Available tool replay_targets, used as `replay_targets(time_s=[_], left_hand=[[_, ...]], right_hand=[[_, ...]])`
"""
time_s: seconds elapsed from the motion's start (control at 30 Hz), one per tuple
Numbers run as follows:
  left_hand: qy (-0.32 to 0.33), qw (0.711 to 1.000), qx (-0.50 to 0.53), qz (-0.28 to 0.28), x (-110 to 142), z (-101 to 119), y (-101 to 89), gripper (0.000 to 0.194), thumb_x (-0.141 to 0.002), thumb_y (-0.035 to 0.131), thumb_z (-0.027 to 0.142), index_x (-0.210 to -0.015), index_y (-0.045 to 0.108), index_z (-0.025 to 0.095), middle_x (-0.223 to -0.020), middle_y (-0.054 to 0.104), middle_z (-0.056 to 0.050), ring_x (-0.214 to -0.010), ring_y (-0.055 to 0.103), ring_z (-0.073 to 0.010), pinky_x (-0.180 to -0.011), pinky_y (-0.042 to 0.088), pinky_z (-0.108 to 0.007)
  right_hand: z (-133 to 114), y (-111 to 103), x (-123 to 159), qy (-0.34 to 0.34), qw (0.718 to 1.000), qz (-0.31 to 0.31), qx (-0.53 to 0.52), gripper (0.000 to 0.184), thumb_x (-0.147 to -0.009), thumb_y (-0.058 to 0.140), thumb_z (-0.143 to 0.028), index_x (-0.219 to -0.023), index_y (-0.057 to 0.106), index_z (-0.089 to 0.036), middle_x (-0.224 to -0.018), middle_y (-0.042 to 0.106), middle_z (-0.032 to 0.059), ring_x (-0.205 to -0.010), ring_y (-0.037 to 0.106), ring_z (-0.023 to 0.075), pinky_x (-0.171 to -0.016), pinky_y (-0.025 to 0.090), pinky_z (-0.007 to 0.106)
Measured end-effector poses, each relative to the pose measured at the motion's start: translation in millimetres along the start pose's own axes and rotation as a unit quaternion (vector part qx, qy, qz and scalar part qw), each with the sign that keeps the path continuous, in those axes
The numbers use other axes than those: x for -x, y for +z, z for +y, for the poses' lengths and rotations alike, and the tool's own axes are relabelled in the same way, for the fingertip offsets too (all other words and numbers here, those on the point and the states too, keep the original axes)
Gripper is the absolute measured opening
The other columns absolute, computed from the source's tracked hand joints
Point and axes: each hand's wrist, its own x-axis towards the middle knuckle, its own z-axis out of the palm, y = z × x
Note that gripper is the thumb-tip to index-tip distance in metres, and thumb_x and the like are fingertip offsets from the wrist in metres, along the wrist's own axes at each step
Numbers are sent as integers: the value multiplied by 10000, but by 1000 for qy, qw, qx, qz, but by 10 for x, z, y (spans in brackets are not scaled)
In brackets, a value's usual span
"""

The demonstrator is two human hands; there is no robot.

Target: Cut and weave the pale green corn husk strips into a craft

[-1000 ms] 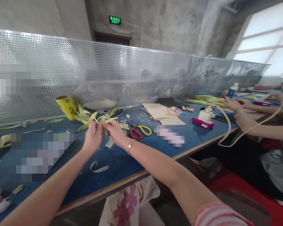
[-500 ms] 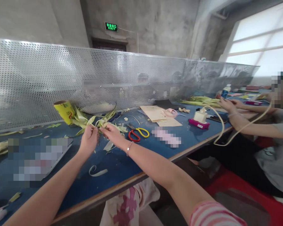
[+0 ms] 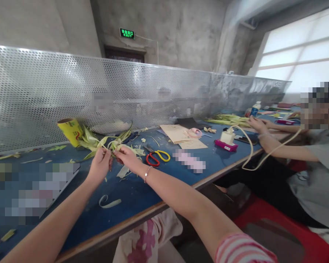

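Both hands meet over the blue table, in front of a heap of pale green leaves that look like corn husks. My left hand is closed, its fingertips pinching a husk strip. Close beside it, my right hand pinches at the same strip, fingers bent and pressed together. The fingers partly hide the held piece. Just right of my right hand lie scissors with one red and one yellow handle. A curled pale strip rests nearer the table's front edge.
A yellow-wrapped tube leans by the perforated metal screen. Brown paper sheets and a purple power strip with a plugged-in cable lie to the right. A co-worker's hands are farther right. Scraps litter the table.
The view has turned slightly right, so things appear shifted left. My two hands remain close together at the husk strip, with only small finger movement.
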Motion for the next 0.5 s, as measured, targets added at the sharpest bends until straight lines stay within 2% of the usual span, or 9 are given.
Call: replay_targets(time_s=[0.1, 0.17, 0.33, 0.5], left_hand=[[-45, 999, 2, -9, 1, 32, 10, 281, -836, 544, 430, -743, 363, 236, -448, 346, 84, -347, 316, -83, -354, 236, -224], [-54, 999, 4, -6, 6, 45, 10, 274, -832, 548, 424, -748, 370, 233, -466, 351, 84, -354, 327, -80, -360, 246, -224], [-29, 999, -37, -4, 24, 42, -2, 267, -822, 562, 389, -707, 396, 212, -518, 407, 66, -407, 388, -74, -404, 325, -213], [-17, 998, -65, -5, 17, 16, -7, 240, -826, 544, 368, -705, 414, 207, -526, 427, 59, -434, 412, -84, -429, 356, -216]], right_hand=[[21, -10, -8, 4, 1000, 3, 1, 364, -819, 581, -544, -711, 465, -217, -542, 417, -76, -476, 368, 84, -493, 299, 240], [30, -18, -11, 5, 1000, 2, 6, 362, -818, 577, -550, -723, 467, -219, -544, 415, -76, -478, 372, 86, -495, 307, 239], [33, -29, -8, 3, 999, 13, 39, 362, -823, 567, -553, -724, 465, -220, -555, 445, -70, -490, 404, 90, -494, 318, 236], [0, -22, -1, 7, 1000, 14, 20, 337, -817, 591, -527, -746, 490, -213, -573, 476, -66, -487, 439, 92, -495, 353, 239]])
